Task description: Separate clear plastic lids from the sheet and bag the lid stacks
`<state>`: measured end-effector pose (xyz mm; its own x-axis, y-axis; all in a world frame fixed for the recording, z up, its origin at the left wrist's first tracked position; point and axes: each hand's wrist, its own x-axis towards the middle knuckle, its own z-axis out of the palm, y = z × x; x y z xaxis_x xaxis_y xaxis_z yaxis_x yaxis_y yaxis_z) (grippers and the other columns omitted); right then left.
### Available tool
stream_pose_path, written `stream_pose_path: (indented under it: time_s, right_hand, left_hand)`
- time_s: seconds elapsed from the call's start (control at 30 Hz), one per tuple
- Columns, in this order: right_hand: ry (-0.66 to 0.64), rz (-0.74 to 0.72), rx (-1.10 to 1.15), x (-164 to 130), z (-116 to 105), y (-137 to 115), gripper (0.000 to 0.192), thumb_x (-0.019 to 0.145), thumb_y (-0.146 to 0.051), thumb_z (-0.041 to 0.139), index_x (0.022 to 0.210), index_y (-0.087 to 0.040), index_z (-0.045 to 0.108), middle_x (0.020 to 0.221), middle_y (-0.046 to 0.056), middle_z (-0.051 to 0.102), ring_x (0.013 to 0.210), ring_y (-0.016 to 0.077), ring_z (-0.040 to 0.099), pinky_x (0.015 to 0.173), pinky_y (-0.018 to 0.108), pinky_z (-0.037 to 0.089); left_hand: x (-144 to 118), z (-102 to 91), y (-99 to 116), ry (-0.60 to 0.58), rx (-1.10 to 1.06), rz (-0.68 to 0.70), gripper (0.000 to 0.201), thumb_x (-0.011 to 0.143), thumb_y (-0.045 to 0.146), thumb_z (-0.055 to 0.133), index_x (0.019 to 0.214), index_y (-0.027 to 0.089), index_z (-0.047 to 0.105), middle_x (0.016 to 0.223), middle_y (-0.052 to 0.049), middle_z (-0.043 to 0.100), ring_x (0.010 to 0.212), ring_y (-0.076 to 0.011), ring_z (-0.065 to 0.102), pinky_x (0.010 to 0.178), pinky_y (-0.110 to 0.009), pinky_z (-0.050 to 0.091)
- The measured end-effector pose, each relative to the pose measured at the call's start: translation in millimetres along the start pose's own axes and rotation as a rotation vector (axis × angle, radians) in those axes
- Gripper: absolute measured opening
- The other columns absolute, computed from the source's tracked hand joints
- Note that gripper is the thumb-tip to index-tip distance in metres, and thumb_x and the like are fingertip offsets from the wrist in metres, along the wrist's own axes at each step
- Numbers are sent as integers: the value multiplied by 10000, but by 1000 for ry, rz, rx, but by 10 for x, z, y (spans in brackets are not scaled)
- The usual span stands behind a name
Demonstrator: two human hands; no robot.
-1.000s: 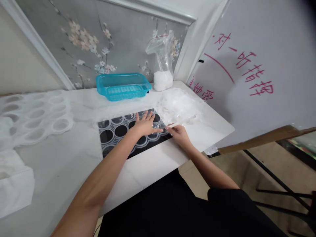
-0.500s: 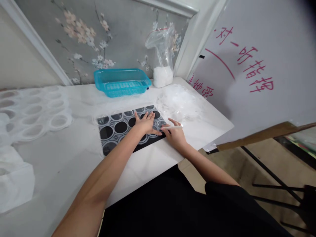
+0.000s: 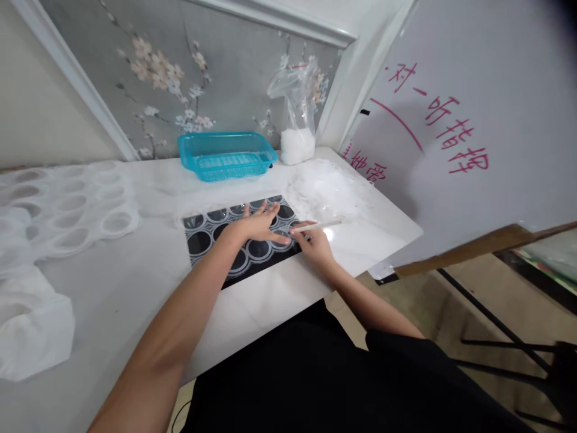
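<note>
Left hand (image 3: 258, 225): laid flat, palm down, fingers spread wide, nothing gripped. Pressed on a clear film (image 3: 202, 207) stretched over a black sheet (image 3: 211, 237) printed with rows of dark circles. Fingertips pointed away from the body, toward the far right corner of that sheet.

Right hand (image 3: 313, 243): closed loosely, thumb and forefinger pinched on a thin pale stick (image 3: 318, 226). Stick held almost level, one end at the fingers just beside the left thumb, the other end out to the right over bare tabletop. Working end set at the sheet's near right circles; contact with the film too small to confirm.

Hands side by side, left fingertips and right knuckles nearly touching. Both forearms bare.

Black sheet lying flat on a white table (image 3: 270, 300), directly under the left hand, its near edge close to the table's front edge.

Beyond the right hand: a heap of crumpled clear plastic (image 3: 327, 189). Farther beyond it, against the wall: a clear bag (image 3: 297, 120) standing upright, white material in its bottom. Beyond the left hand, well apart: a turquoise basket (image 3: 225, 155). Far to the left of the left arm: white sheets with round cut-outs (image 3: 67, 204), with crumpled white material (image 3: 31, 325) nearer the table front. Right of the right hand: a leaning white board (image 3: 473, 120) bearing red handwriting.
</note>
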<state>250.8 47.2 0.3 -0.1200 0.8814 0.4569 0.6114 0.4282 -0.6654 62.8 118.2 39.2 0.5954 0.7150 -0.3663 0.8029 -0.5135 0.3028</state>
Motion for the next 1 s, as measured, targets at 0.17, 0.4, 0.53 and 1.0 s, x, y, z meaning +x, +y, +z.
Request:
stream_pose_path:
  time_s: [0.17,0.4,0.53,1.0]
  right_hand:
    - [-133,137,79,-146,230,-78,202,868,-349,591,829,-211,732,926,50,713,1013,241,620,858,351,486]
    - [-178,168,99,-120,175,-34,207,879,-360,581,853,-229,740,942,35,724,1154,249,572,964,382,453]
    - [-170,127,16,-196,221,-76,210,890,-350,566,875,-226,735,934,33,730,1139,251,578,964,391,454]
    - [303,54,-393,517,-52,-112,267,934,-270,449,905,-194,704,1034,90,687,1101,275,540,984,495,372]
  left_hand:
    - [-197,0,-108,-89,99,-38,1201,648,760,566,1513,163,-14,1580,-60,-33,1448,-341,-113,1095,-646,-106]
    - [-171,40,-86,-92,158,-80,1174,666,733,585,1505,234,-67,1571,-43,-74,1462,-297,-80,1076,-666,-119]
    - [-185,34,-47,-94,168,-93,1179,676,732,582,1500,217,-85,1567,-38,-89,1462,-290,-85,1099,-651,-85]
    - [-281,105,-80,99,178,-25,1166,704,764,536,1478,224,-149,1567,-43,-77,1458,-349,-7,1055,-707,-118]
